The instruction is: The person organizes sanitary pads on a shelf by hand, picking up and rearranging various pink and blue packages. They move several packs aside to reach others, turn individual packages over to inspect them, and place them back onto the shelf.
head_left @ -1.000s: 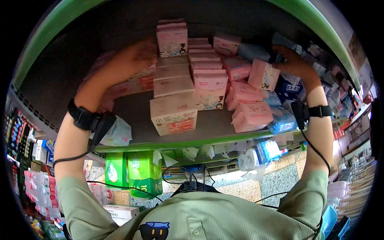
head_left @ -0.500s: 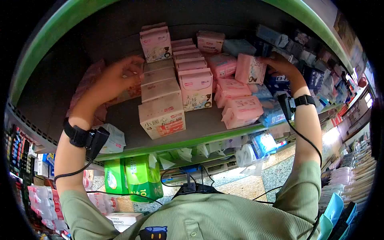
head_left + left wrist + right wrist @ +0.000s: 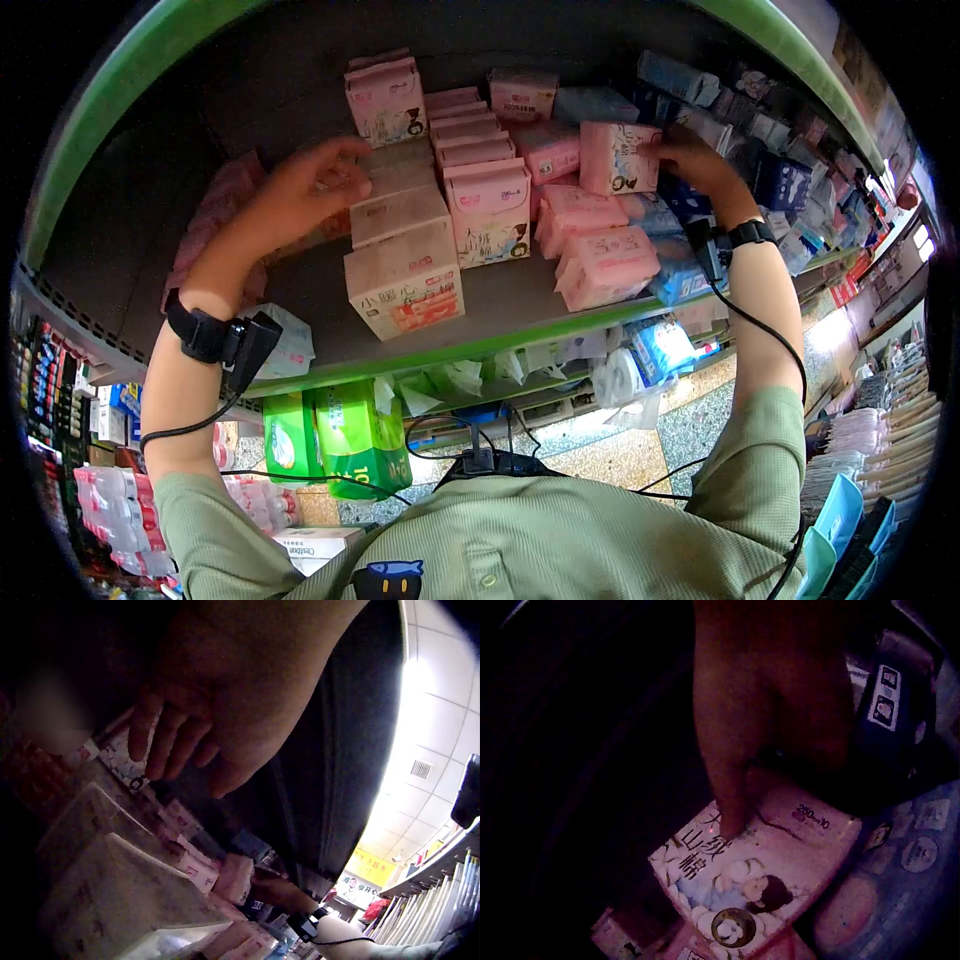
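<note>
My right hand (image 3: 692, 163) grips a pink-and-white pack (image 3: 619, 158) at its right side, above other pink packs (image 3: 607, 268). In the right wrist view the thumb of the right hand (image 3: 769, 712) lies on the printed face of that pack (image 3: 761, 862); the other fingers are mostly hidden. My left hand (image 3: 312, 188), fingers slightly bent and holding nothing, is over the left side of a row of cream boxes (image 3: 405, 290). A pink pack (image 3: 388, 102) stands at the back of that row. In the left wrist view, the left hand (image 3: 217, 697) has its fingers apart from the boxes (image 3: 127, 892).
Upright pink packs (image 3: 488, 212) stand in a row right of the cream boxes. Blue and dark packs (image 3: 783, 185) crowd the right side. A pale pack (image 3: 284, 341) lies at the front left, near the green shelf edge (image 3: 500, 352). Green packages (image 3: 362, 440) are below.
The view has shifted, with shelf items appearing farther left. My right hand has moved the held pack slightly, turning it more upright. My left hand has come lower, nearer the cream boxes.
</note>
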The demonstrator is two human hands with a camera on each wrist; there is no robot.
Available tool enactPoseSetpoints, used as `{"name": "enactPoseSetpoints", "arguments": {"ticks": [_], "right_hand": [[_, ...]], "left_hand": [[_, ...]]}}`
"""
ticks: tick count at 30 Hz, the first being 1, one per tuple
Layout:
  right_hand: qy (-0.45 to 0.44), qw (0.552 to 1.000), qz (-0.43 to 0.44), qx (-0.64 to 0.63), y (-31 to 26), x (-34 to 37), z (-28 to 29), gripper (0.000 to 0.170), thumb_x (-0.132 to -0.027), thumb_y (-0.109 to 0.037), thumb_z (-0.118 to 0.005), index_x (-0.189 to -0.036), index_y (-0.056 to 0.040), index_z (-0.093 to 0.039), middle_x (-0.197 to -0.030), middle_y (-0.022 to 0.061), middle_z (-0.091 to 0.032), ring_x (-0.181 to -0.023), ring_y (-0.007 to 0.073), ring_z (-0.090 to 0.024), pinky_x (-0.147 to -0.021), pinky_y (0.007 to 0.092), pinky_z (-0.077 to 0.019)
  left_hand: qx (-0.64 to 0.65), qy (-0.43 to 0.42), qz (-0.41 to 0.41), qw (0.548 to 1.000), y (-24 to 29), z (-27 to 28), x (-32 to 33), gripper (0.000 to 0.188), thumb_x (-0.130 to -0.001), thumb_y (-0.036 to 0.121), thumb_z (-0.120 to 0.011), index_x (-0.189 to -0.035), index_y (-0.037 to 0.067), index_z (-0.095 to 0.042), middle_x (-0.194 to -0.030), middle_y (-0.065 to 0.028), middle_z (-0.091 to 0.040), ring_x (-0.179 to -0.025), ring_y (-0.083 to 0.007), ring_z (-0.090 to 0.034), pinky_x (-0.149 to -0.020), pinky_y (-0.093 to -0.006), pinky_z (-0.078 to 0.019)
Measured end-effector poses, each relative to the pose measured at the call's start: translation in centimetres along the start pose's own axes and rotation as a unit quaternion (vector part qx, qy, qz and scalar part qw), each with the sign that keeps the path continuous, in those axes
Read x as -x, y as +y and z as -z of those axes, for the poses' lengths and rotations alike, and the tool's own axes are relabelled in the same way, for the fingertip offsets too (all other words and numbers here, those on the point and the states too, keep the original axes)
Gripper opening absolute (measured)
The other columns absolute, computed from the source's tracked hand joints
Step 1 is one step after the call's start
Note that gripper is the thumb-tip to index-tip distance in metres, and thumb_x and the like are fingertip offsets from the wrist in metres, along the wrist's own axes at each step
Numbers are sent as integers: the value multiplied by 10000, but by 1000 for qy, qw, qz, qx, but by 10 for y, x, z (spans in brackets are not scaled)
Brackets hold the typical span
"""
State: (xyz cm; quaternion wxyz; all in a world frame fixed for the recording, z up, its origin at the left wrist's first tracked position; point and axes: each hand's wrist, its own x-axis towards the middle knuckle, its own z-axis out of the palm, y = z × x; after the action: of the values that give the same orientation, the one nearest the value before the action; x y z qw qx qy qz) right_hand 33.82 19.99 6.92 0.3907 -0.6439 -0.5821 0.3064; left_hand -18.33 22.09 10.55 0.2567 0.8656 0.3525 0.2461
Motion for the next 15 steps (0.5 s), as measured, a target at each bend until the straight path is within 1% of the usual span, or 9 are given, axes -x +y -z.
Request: {"name": "enactPoseSetpoints", "arguments": {"ticks": [2, 4, 6, 9, 12, 15], "right_hand": [[-40, 995, 25, 83, -19, 18, -3, 574, -772, -243, -755, -1256, -49, -515, -1189, 103, -576, -1088, 222, -552, -920, 354, -464], [-52, 996, 7, 71, -26, 25, -12, 572, -773, -229, -751, -1260, -46, -513, -1199, 104, -575, -1084, 224, -557, -926, 346, -465], [-33, 998, -51, -34, -25, 27, -19, 581, -770, -221, -753, -1267, -46, -509, -1215, 105, -574, -1084, 226, -561, -939, 345, -462], [-102, 989, -26, -108, -17, 24, -23, 592, -779, -198, -743, -1288, -37, -489, -1245, 107, -564, -1118, 235, -547, -965, 352, -447], [-128, 976, 19, -177, -5, 18, -30, 500, -784, -193, -732, -1220, -17, -562, -1182, 98, -612, -1058, 204, -567, -929, 330, -446], [-80, 985, 89, -122, -7, 19, -35, 524, -775, -230, -735, -1218, -8, -565, -1161, 108, -625, -1040, 208, -579, -918, 330, -450]], "left_hand": [[-13, 1, 0, 1000, 1, -1, -2, 435, -877, 213, -655, -1254, 55, -505, -1020, -93, -629, -964, -175, -583, -830, -318, -470], [-10, -2, -4, 1000, 1, -4, -4, 441, -873, 207, -660, -1256, 53, -503, -1019, -92, -629, -960, -173, -583, -826, -319, -472], [8, -5, -13, 1000, 0, -6, -7, 447, -869, 198, -665, -1257, 49, -501, -1020, -92, -628, -956, -169, -584, -823, -317, -473], [8, -20, 7, 1000, 4, -9, -8, 447, -900, 223, -640, -1298, 83, -492, -1106, -69, -605, -998, -159, -578, -841, -304, -479], [53, -28, -5, 998, -2, -10, -11, 451, -897, 205, -643, -1300, 76, -486, -1110, -69, -599, -1003, -156, -575, -839, -300, -481], [21, -14, -40, 999, 1, -10, -15, 429, -869, 167, -660, -1252, 49, -506, -1018, -89, -622, -950, -144, -584, -802, -281, -475]]}}
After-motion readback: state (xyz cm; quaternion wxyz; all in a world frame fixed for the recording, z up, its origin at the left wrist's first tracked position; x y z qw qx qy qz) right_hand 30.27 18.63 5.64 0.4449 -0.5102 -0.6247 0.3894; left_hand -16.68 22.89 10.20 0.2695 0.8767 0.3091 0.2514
